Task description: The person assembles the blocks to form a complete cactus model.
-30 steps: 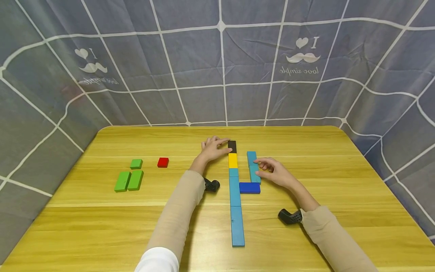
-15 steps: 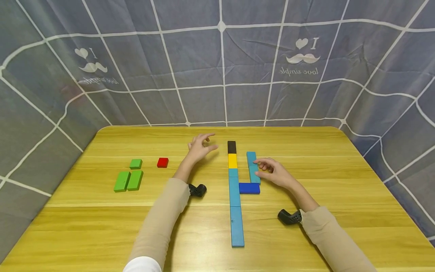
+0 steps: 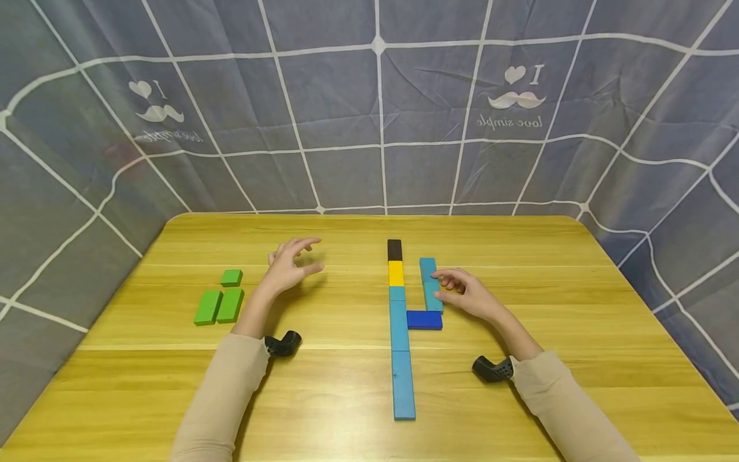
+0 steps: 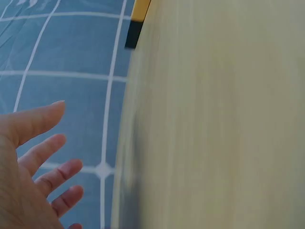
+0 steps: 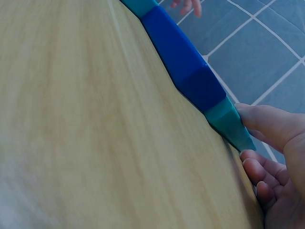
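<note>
My left hand (image 3: pixel 287 271) hangs over the left part of the table, thumb and fingers spread, with nothing held. In the left wrist view its fingers are relaxed and apart. The red block is hidden beneath this hand. My right hand (image 3: pixel 466 294) rests beside two light-blue blocks (image 3: pixel 431 298) set end to end, thumb and forefinger touching their right edge. A dark-blue block (image 3: pixel 424 320) lies crosswise below them. It joins a long column of light-blue blocks (image 3: pixel 399 327), topped by a yellow block (image 3: pixel 395 274) and a black block (image 3: pixel 394 250).
Three green blocks (image 3: pixel 231 306) lie at the left of the wooden table (image 3: pixel 323 398). A grey checked curtain (image 3: pixel 346 115) hangs behind and around the table. Black wrist cameras (image 3: pixel 492 368) jut from both sleeves.
My left hand has let go of the black block and swept left across the table until it covers the red block. My right hand has stayed in place by the light-blue blocks.
</note>
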`<state>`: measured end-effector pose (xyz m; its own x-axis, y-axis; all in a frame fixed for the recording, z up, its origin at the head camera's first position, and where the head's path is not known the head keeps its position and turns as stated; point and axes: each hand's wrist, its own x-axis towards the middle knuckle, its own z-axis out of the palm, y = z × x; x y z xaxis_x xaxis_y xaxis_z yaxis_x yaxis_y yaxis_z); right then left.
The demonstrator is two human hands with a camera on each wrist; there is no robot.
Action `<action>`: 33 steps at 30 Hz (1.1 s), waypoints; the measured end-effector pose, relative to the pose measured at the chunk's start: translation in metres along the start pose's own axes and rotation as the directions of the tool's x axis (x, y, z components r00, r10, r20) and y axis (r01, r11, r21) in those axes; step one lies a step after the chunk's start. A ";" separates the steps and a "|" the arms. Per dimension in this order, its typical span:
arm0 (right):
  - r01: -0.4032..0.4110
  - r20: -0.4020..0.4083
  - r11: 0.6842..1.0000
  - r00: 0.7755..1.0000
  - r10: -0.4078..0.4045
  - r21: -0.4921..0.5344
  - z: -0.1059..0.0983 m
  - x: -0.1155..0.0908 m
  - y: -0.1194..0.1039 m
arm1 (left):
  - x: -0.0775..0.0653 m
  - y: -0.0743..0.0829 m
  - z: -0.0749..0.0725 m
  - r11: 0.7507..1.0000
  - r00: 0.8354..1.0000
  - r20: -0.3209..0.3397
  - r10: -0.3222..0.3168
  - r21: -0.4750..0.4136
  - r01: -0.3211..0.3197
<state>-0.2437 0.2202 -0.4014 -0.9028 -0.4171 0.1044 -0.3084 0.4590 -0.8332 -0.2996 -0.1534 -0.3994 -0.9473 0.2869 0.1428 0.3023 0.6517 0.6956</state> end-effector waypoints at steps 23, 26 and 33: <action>-0.018 0.011 1.000 1.000 0.018 0.010 0.000 -0.001 -0.003 | -0.055 -0.056 -0.049 0.987 0.999 0.042 -0.029 0.162 0.022; -0.023 0.010 1.000 1.000 0.023 0.002 -0.001 -0.002 -0.005 | -0.054 -0.058 -0.047 0.980 0.999 0.037 -0.018 0.198 0.010; -0.010 0.008 1.000 1.000 0.010 0.010 0.000 0.000 0.004 | -0.054 -0.059 -0.045 0.968 1.000 0.017 -0.008 0.252 0.004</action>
<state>-0.2447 0.2217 -0.4046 -0.9034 -0.4189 0.0913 -0.2960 0.4554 -0.8396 -0.2714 -0.2384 -0.4163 -0.9478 0.2935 0.1247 0.3157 0.8086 0.4965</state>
